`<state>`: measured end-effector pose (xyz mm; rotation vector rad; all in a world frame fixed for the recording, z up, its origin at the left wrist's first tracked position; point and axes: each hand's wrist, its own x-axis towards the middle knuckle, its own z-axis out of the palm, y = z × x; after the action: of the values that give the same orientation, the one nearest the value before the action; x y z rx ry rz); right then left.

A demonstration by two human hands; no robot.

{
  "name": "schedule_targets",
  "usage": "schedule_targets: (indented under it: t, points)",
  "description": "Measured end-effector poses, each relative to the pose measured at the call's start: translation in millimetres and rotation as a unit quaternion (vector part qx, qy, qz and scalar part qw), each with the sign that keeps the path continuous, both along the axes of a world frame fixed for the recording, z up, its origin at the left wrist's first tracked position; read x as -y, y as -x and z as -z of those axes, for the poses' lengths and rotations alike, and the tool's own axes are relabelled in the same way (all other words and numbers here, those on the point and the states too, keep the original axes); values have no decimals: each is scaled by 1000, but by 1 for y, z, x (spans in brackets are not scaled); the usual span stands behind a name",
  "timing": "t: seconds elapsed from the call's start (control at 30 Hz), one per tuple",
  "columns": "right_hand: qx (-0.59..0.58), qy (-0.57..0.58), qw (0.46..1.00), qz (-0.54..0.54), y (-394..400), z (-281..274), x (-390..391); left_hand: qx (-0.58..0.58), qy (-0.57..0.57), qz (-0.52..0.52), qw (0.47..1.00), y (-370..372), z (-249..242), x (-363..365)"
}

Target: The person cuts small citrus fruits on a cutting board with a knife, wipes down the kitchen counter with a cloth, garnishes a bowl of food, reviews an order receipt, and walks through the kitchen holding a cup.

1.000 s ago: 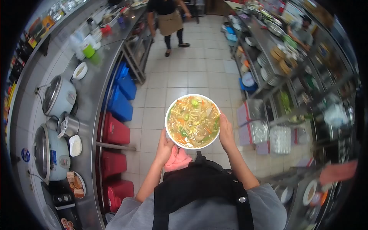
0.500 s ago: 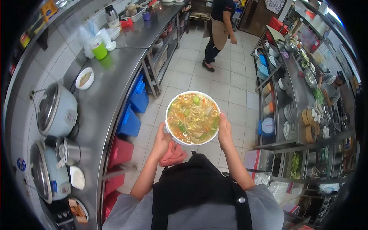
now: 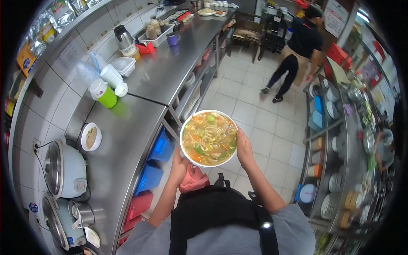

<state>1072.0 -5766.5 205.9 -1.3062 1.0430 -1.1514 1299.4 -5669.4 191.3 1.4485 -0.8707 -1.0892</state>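
Note:
A white bowl of noodle soup (image 3: pixel 209 138), full of thick noodles, carrot strips and green vegetables in broth, is held level in front of my body. My left hand (image 3: pixel 180 165) grips its lower left side, and a crumpled red cloth (image 3: pixel 194 179) hangs from that same hand below the bowl. On the right side of the rim, my right hand (image 3: pixel 244 146) is closed on the bowl, its fingers partly hidden beneath. A black apron (image 3: pixel 212 212) covers my front.
Left, a steel counter (image 3: pixel 123 127) carries rice cookers (image 3: pixel 66 170), a small bowl (image 3: pixel 91 137), a green-and-white container (image 3: pixel 104 95) and a thermos (image 3: pixel 123 40). Blue bins (image 3: pixel 149 178) stand below. Ahead right, a person (image 3: pixel 297 51) walks on the tiled floor; shelves with plates (image 3: pixel 330 206) line the right.
My view has turned left and moved forward along the counter. The bowl stays in both hands. The person ahead has moved right and farther off, now facing away.

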Motion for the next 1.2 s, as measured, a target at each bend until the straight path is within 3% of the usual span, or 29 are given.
schedule_targets:
  t: [0.17,0.23,0.27,0.33,0.37,0.43,0.5,0.63,0.67,0.77,0.9,1.0,1.2]
  points:
    - [-9,-5,999,-39,-36,6,142,10,20,-55,998,-27,12,123]
    - [-16,-18,998,-54,-47,12,192,33,-28,-33,999,-41,14,172]
    - [-27,-22,998,-49,-54,13,215,7,25,-42,999,-48,28,197]
    - [-19,-10,999,-38,-57,22,277,24,34,-36,998,-51,40,258]
    - [-17,-14,999,-36,-99,25,303,36,26,-40,998,-92,49,286]
    - [-23,-17,999,-39,-88,28,361,-6,59,-63,996,-84,64,349]
    - [-30,-22,999,-34,-70,27,391,75,3,-19,997,-76,62,382]
    - [-33,-36,999,-20,-62,43,505,20,-48,13,999,-59,30,501]
    - [-30,-26,999,-11,-61,46,532,34,-28,-6,999,-77,103,532]
    - [-40,-18,999,-15,-76,65,619,-29,-24,7,999,-81,87,617]
    - [-36,3,997,-69,-86,83,744,-29,-14,-33,999,-82,105,720]
    - [-61,9,993,-102,-100,86,826,-102,-82,-62,990,-86,94,791]
    - [-57,21,987,-147,-140,104,970,-52,-37,-132,989,-117,155,916]
